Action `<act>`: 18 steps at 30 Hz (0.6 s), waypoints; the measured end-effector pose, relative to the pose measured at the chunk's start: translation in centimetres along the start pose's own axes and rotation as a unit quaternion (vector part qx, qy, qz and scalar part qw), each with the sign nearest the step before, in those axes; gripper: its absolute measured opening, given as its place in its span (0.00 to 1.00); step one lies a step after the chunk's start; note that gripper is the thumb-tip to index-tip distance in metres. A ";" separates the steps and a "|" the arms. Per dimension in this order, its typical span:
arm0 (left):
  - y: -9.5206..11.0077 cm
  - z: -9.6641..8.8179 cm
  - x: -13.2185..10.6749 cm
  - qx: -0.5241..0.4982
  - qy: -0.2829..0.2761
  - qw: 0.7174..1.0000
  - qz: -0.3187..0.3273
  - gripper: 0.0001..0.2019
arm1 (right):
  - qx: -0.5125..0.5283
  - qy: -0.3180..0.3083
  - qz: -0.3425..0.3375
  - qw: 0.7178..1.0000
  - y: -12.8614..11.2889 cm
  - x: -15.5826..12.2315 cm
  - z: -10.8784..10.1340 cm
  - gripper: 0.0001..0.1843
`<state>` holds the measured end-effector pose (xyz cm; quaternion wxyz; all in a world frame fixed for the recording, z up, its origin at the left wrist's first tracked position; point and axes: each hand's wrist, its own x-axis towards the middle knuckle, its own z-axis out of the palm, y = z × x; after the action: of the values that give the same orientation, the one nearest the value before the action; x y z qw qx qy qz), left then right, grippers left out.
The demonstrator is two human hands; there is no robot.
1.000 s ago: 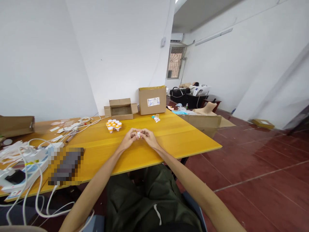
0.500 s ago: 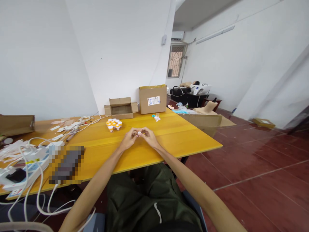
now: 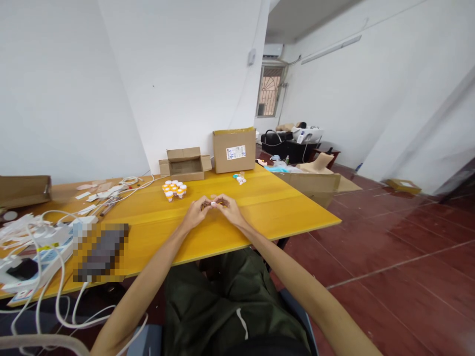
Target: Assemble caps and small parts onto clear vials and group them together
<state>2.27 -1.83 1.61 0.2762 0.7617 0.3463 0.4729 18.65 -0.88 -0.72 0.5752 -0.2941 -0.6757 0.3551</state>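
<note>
My left hand (image 3: 197, 211) and my right hand (image 3: 229, 209) meet above the middle of the table. Between their fingertips they pinch a small white piece (image 3: 213, 203), mostly covered by the fingers, so its kind is unclear. Both hands are closed on it. To the left of my hands stands a cluster of small jars (image 3: 174, 189) with white lids and orange bodies. Farther off to the right lies a little group of small white and green pieces (image 3: 240, 179).
At the table's back are an opened cardboard box (image 3: 185, 175) and a taller closed carton (image 3: 234, 163). White cables and a power strip (image 3: 55, 262) crowd the left side, beside a blurred-out dark object (image 3: 104, 252). The yellow table (image 3: 282, 212) ends at the right.
Both hands stay together around the small white piece, with only slight finger movement. The whole view has shifted a little.
</note>
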 end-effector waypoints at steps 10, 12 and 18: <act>-0.1 -0.2 -0.1 0.018 -0.015 1.000 0.014 0.03 | -0.003 -0.004 -0.001 1.000 0.2 0.0 0.0 0.12; -0.2 -0.1 -0.1 0.027 -0.015 0.999 0.022 0.04 | -0.006 -0.003 -0.001 1.000 0.2 0.1 0.0 0.12; -0.5 0.0 0.0 0.084 -0.011 0.996 0.039 0.07 | 0.004 0.012 -0.006 1.000 0.4 0.1 0.1 0.13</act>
<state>2.17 -1.51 1.22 0.1963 0.8006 0.3515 0.4438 18.49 -0.56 -0.99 0.5868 -0.2921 -0.6688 0.3507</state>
